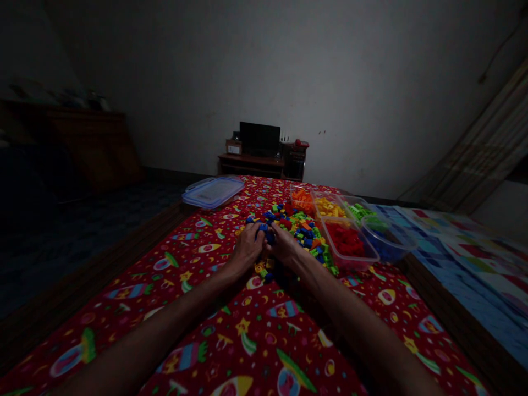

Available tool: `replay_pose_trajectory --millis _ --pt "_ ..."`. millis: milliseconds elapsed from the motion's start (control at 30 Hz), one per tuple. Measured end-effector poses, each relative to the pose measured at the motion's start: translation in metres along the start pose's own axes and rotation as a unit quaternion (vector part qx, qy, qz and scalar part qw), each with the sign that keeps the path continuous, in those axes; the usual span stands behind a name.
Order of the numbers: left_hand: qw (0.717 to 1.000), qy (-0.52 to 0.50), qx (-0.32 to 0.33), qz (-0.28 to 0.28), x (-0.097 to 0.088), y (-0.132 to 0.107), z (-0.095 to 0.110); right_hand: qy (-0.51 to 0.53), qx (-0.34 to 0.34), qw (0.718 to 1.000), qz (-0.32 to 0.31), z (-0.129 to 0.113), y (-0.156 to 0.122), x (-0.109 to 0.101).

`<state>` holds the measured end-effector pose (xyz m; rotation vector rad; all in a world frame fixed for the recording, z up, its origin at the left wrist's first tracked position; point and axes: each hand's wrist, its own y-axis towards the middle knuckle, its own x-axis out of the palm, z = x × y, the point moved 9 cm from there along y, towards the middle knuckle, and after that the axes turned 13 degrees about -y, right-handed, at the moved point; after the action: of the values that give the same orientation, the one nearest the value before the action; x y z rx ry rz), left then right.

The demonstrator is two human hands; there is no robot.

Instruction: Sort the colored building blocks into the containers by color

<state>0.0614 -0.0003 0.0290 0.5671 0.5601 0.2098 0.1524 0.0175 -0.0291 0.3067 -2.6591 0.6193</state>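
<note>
Down on the red-clothed surface [247,330], the left hand [247,245] and right hand [284,246] meet, each grip clenched around blue bricks [266,231] at the mixed pile's [303,225] near edge. It looks like blues being gathered. Lifting them cleanly calls for a firm pinch, with the colour-sorted tubs [348,242] just beyond.

L hand [246,248], R hand [285,247] fwd, touching, fingers curled.
</note>
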Motion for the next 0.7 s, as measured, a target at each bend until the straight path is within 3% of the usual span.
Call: replay_pose_trajectory --millis 133,267,400,633,700 --pt "0.998 0.039 0.046 0.012 0.005 -0.005 -0.001 -0.009 0.005 1.000 0.004 0.009 0.001 0.004" --pt "0.992 0.054 0.105 -0.038 0.015 -0.013 0.010 0.013 0.010 1.000 0.008 0.013 0.003 0.007" --pt "0.992 0.096 0.072 -0.049 0.021 -0.018 0.016 0.031 0.037 0.998 -0.038 0.017 0.000 0.016" --pt "0.993 -0.062 0.040 -0.088 0.023 -0.016 0.030 0.021 0.014 0.994 -0.109 0.011 -0.001 0.022" --pt "0.991 -0.105 0.024 -0.083 0.019 -0.015 0.029 -0.005 0.008 0.995 -0.100 0.012 0.001 0.020"
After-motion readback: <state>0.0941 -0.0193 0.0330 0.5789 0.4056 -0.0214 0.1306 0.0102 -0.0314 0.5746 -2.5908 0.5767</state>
